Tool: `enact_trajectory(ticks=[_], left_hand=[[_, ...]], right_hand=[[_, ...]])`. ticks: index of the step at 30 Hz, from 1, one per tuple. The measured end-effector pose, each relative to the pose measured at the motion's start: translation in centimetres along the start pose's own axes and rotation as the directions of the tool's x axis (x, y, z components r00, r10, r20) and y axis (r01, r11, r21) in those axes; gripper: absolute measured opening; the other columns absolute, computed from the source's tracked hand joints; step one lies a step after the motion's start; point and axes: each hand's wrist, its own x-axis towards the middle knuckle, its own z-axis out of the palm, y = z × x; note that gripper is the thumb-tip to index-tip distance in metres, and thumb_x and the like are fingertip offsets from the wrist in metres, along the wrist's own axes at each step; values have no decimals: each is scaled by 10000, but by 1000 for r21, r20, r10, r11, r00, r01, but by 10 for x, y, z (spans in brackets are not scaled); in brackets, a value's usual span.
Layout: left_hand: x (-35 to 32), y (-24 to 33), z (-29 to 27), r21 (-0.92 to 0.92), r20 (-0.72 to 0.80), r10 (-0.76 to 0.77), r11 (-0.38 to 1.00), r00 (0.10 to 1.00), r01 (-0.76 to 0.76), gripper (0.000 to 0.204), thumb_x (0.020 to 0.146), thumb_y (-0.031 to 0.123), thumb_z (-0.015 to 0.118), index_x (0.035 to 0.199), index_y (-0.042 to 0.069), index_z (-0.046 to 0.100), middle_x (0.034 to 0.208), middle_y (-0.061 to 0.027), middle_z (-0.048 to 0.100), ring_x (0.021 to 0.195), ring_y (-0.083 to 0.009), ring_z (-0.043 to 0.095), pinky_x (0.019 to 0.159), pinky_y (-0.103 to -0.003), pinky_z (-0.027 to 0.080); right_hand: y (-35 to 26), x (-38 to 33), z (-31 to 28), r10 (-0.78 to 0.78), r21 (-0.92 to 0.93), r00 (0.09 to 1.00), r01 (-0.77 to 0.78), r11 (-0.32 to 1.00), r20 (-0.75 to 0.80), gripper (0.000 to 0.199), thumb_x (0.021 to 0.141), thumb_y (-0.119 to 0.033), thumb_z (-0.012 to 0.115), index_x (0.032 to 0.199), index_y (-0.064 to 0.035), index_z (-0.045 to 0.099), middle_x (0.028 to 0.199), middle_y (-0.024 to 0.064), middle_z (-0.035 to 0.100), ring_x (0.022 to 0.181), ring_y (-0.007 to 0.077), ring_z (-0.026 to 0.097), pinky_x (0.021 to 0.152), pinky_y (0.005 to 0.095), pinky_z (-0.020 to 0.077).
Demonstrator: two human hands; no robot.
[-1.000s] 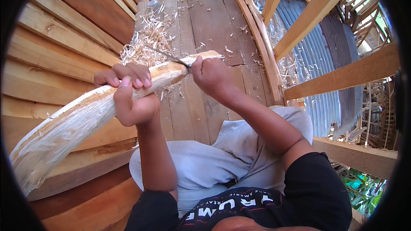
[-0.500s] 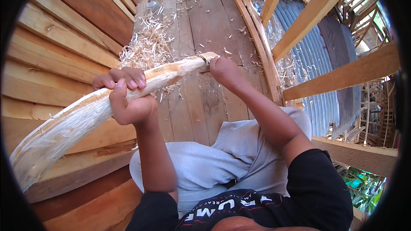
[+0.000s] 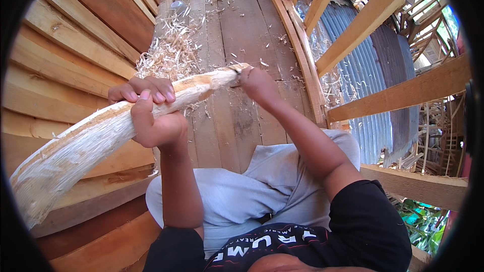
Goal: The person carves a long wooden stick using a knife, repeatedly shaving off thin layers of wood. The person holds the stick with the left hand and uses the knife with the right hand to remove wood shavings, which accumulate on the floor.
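Note:
A long, pale, curved piece of wood, peeled and roughly shaved, slants from the lower left up to a narrow end at the centre. Around its middle my left hand is closed, fingers over the top and thumb along the near side. My right hand is a fist at the narrow end, closed on a small knife. Only a bit of its dark metal blade shows against the wood; the handle is hidden in the fist.
Curly wood shavings lie heaped on the plank floor, with a clear cup-like object behind them. A board wall rises on the left. Wooden rails and corrugated metal sheets are on the right.
My right hand has shifted slightly left and down along the narrow end, with the knife. My left hand keeps its hold on the wood. The whole view has moved slightly.

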Motion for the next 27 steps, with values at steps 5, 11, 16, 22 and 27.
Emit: enact_trajectory(ticks=[5,11,16,22,27], left_hand=[[6,3,-4,-5,-1,32,999,999,-32,208,675,-10,455,840,91,378,569,-54,386,463,-134,384,451,-264,393],[3,-2,5,29,-133,-2,1000,991,6,183,695,-2,454,835,96,386,566,-47,400,465,-127,394,466,-257,402],[8,6,-7,87,-190,47,996,981,-31,181,687,0,455,823,97,385,560,-42,395,467,-129,405,466,-255,400],[13,-3,-6,69,-264,24,998,964,-6,178,685,5,468,816,89,383,554,-50,403,460,-135,400,456,-267,401],[14,2,-16,109,-280,66,993,958,-37,178,688,2,465,815,94,380,558,-51,403,454,-138,401,458,-269,400]], right_hand=[[-12,2,-12,-5,-6,997,6,1000,71,488,937,-327,330,944,27,666,958,260,650,913,427,627,831,497,488],[29,25,9,-46,72,999,48,996,-27,533,945,-319,314,871,93,645,927,316,625,888,451,618,831,523,475],[-55,-36,-18,-103,48,992,99,994,72,509,939,-310,330,840,69,654,908,302,634,885,459,614,835,519,475],[23,19,24,-36,66,989,46,997,-142,519,940,-307,322,768,54,654,812,294,625,804,478,608,785,538,472],[-58,-29,-15,-97,15,995,97,995,9,518,937,-333,325,825,35,671,893,263,657,852,434,639,802,517,491]])
